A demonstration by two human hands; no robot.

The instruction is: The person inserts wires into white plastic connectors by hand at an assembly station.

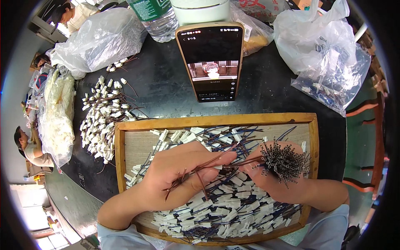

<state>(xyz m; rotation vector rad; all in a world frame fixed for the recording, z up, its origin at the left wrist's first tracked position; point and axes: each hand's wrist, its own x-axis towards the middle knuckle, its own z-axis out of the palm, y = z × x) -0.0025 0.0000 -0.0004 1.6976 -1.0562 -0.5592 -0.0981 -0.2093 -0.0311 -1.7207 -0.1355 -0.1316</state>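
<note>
Over the wooden tray (216,120), close to the body, both hands are busy with thin plug-ended wires. The left hand (166,166) is half closed, its thumb and forefinger pinching a few brown wires (177,183) whose ends poke out on the near side of the fist. Just beside it, the right hand (268,183) curls around a thick bundle (285,162), bare tips facing up; its far fingers are hidden, so I cannot tell how tightly they press.

The step in hand looks like gathering wires one by one into that bundle. As I judge it, the next move calls for lining up the left hand's wires with the bundle's tips, while the right grip loosens just enough to admit them.

Beneath the hands, white plugs (233,216) on dark wires fill much of the tray. Past its left edge lies another pile (104,112) on the black table (271,91); farther off stand a phone (213,46) and a water bottle (156,25).
</note>
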